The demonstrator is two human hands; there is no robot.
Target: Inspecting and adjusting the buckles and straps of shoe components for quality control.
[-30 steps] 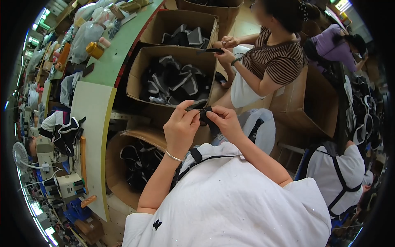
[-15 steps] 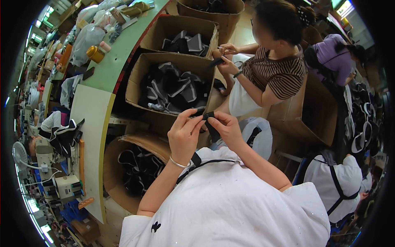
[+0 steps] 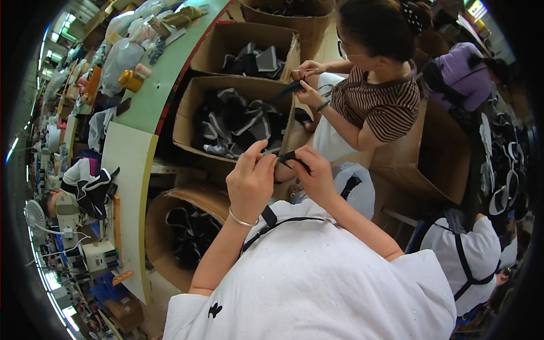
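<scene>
Both hands pinch one small black fabric piece (image 3: 290, 158) between them; left hand (image 3: 250, 182) and right hand (image 3: 315, 177) hold it raised over the cardboard box (image 3: 187, 122), seemingly for close inspection.

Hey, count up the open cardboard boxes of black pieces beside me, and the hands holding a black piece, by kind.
Cardboard boxes: 4
My hands on the small black piece, left hand and right hand: 2
Co-worker's hands: 2
Total: 8

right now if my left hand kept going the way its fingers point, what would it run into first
Most likely the open cardboard box of black and grey pieces just beyond it. The left hand points up and away, pinching a small black piece with the right hand. Depth is hard to judge.
</scene>
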